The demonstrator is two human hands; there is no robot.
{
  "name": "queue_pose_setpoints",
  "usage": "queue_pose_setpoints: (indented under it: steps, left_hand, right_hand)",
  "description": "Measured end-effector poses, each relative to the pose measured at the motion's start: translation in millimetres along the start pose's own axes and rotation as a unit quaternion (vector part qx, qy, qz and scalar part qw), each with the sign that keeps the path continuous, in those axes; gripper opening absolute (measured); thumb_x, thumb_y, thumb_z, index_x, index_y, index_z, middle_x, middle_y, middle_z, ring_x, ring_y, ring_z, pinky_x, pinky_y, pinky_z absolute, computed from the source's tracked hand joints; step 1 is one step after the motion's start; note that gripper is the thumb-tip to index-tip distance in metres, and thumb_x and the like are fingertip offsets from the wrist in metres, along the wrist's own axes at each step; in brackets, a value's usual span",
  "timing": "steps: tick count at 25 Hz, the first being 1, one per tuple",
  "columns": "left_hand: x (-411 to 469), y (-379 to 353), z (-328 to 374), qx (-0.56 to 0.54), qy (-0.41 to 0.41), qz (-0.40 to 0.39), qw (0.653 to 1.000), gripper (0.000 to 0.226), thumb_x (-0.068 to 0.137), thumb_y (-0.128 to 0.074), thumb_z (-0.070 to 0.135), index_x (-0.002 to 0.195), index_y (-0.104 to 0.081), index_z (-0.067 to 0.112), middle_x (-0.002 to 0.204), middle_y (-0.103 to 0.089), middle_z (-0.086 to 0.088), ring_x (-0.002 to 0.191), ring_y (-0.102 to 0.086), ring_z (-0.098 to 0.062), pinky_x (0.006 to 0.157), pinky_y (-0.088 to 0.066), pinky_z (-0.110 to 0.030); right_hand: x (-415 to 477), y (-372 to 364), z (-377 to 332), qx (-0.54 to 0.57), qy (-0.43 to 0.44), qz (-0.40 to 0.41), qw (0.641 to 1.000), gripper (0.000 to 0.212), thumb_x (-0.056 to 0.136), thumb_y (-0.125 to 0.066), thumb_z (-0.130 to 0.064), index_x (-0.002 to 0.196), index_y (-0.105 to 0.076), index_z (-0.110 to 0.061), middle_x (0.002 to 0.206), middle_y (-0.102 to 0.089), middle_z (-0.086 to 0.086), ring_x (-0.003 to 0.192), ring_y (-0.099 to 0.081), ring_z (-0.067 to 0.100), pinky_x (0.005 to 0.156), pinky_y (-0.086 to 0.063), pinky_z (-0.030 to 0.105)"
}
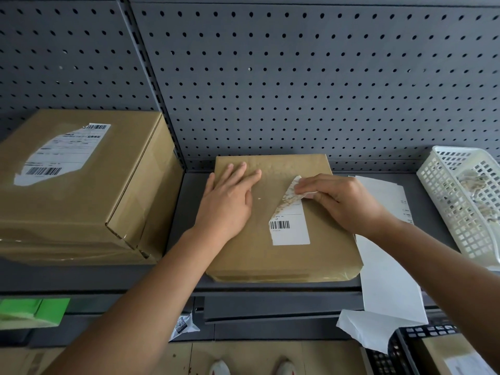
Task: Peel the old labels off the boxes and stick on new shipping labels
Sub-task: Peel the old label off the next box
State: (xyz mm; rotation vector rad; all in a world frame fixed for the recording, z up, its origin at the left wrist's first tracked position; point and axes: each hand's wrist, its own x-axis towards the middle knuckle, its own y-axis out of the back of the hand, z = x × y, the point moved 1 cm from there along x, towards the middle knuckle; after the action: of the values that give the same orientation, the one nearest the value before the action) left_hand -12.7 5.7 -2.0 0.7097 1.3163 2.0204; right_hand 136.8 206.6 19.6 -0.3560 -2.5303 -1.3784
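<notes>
A flat brown cardboard box lies on the grey shelf in the middle. A white barcode label sticks to its top, with the upper part peeled up and folded back. My right hand pinches that lifted upper corner. Flat on the box's left part rests my left hand, fingers straight, pressing down. A larger brown box with a torn white label stands on the shelf at the left.
White label sheets lie right of the box and hang over the shelf edge. At the far right stands a white perforated basket holding paper scraps. A black crate sits at the bottom right. Grey pegboard backs the shelf.
</notes>
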Motion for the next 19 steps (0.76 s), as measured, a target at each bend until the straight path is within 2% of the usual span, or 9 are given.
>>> queue_pose_setpoints:
  steps: [9,14,19]
  left_hand:
    - [0,-1,3,0.009,-0.004,-0.003,1.0,0.049,0.107,-0.029,0.024,0.154,-0.03,0.039,0.166,-0.015,0.007,0.154,-0.004,-0.015,0.125,-0.004,-0.047]
    - [0,-1,3,0.019,-0.001,-0.005,1.0,0.048,0.108,-0.027,0.025,0.154,-0.028,0.039,0.166,-0.014,0.007,0.154,-0.003,-0.015,0.125,-0.003,-0.047]
    - [0,-1,5,0.04,0.002,-0.02,0.999,0.051,0.108,-0.024,0.025,0.156,-0.021,0.039,0.167,-0.008,0.007,0.154,0.002,-0.014,0.125,-0.001,-0.047]
  right_hand:
    - [-5,9,-4,0.035,-0.038,-0.003,0.999,0.022,0.095,-0.059,-0.005,0.108,-0.075,-0.013,0.112,-0.071,-0.007,0.111,-0.06,-0.006,0.097,-0.039,0.008]
    - [-9,10,-12,0.034,-0.032,0.021,0.999,0.018,0.094,-0.061,-0.013,0.104,-0.076,-0.013,0.097,-0.071,-0.004,0.092,-0.065,0.003,0.083,-0.049,0.015]
    - [-6,11,-37,0.027,-0.049,0.033,0.998,0.015,0.094,-0.062,-0.005,0.095,-0.075,-0.013,0.086,-0.065,-0.009,0.079,-0.061,0.002,0.07,-0.041,0.007]
